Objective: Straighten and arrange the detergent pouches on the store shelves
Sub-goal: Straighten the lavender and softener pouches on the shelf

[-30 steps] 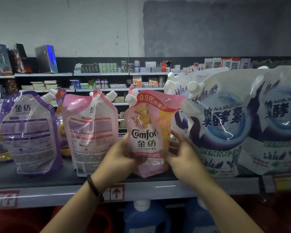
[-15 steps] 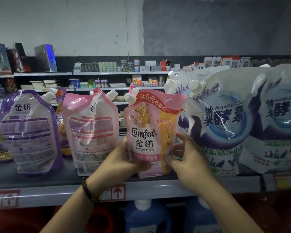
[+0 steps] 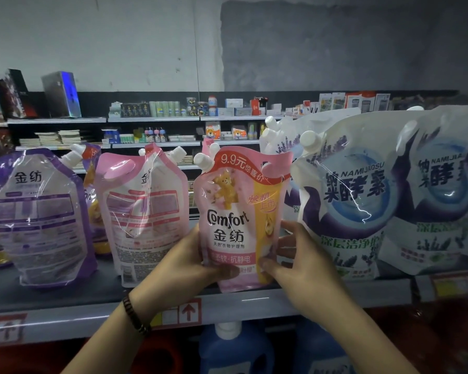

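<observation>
A pink Comfort pouch (image 3: 235, 211) with a white cap stands upright near the front edge of the grey shelf (image 3: 65, 295), its printed front facing me. My left hand (image 3: 184, 265) grips its lower left side, thumb across the front. My right hand (image 3: 303, 260) holds the lower right edge, thumb on the front, fingers behind. To the left stand a pink pouch (image 3: 143, 211) and a purple pouch (image 3: 38, 217), both showing their backs. Two large white-and-purple pouches (image 3: 346, 201) (image 3: 449, 190) lean on the right.
Behind the purple pouch a yellow pouch (image 3: 92, 190) peeks out. Blue bottles (image 3: 235, 349) sit on the level below. A red arrow label (image 3: 187, 311) marks the shelf front. Farther back, another aisle's shelves (image 3: 152, 120) carry small goods.
The Comfort pouch has been set slightly more upright, and both hands shifted a little along its lower edges while keeping hold.
</observation>
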The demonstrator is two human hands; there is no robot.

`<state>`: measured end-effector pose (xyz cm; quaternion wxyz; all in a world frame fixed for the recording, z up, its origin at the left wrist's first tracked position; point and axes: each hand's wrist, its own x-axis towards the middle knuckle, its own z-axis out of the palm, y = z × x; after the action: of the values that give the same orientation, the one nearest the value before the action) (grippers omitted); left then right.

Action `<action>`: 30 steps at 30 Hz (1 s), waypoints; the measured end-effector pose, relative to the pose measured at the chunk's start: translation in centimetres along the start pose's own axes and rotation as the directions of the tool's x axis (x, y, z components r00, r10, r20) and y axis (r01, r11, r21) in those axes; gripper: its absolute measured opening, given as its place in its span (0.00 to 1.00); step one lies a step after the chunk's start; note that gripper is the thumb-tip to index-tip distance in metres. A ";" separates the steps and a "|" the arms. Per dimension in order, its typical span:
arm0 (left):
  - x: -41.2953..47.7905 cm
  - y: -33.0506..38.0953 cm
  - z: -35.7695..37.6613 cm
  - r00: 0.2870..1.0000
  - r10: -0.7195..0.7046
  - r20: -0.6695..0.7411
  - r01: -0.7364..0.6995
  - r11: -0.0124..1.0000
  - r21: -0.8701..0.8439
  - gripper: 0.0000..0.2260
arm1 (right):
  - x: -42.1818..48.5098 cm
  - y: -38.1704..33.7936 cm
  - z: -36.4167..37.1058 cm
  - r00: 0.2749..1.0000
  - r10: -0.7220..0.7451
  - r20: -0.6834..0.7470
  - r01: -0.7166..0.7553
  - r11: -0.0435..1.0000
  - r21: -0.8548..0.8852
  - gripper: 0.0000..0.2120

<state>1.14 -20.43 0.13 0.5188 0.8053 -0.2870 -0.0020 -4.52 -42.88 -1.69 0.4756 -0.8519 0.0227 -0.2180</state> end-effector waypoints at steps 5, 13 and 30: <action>-0.1 0.0 -0.5 0.999 0.012 0.031 -0.014 0.998 0.065 0.27 | -0.2 -0.3 -0.4 1.000 0.015 -0.012 -0.016 0.999 -0.031 0.28; -1.6 1.8 -4.4 0.992 -0.123 -0.012 0.116 0.891 0.440 0.15 | -0.3 -5.9 -5.2 0.983 -0.178 -0.051 0.164 0.965 -0.202 0.08; 2.7 12.8 -15.9 0.999 0.020 0.049 -0.037 0.929 0.369 0.10 | 6.1 -21.2 -7.1 0.838 -0.525 0.145 0.515 0.677 -0.525 0.11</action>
<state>2.32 -12.25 18.93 0.3514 0.8840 -0.3053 0.0417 -5.34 -38.53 21.05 0.1313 -0.9198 -0.1551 -0.3357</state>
